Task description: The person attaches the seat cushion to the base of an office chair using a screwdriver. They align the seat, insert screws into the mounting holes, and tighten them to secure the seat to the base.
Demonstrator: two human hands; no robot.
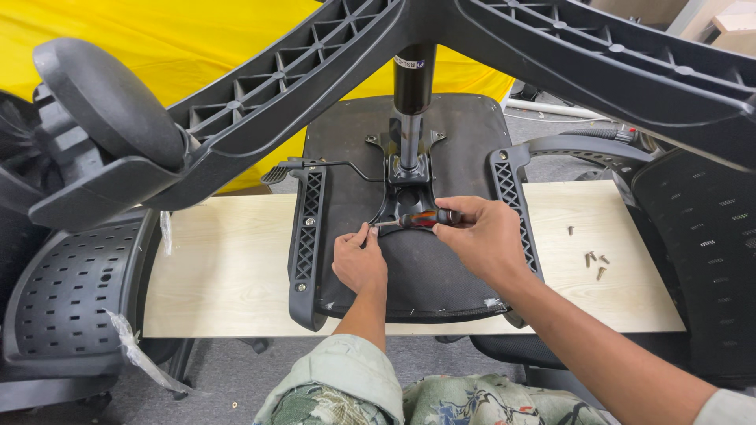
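Screwdriver with red-and-black handle (421, 218) lies level, tip pointing left: your right hand (482, 236) is clamped around its handle, your left hand (358, 260) pinches its tip against the black metal seat plate (400, 201).

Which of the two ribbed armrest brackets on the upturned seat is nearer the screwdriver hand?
The right-side bracket: the right hand gripping the screwdriver lies just beside it, while the other bracket sits past the left hand.

Black seat underside (441, 267); red-black screwdriver handle (429, 218); yellow cloth (157, 47).
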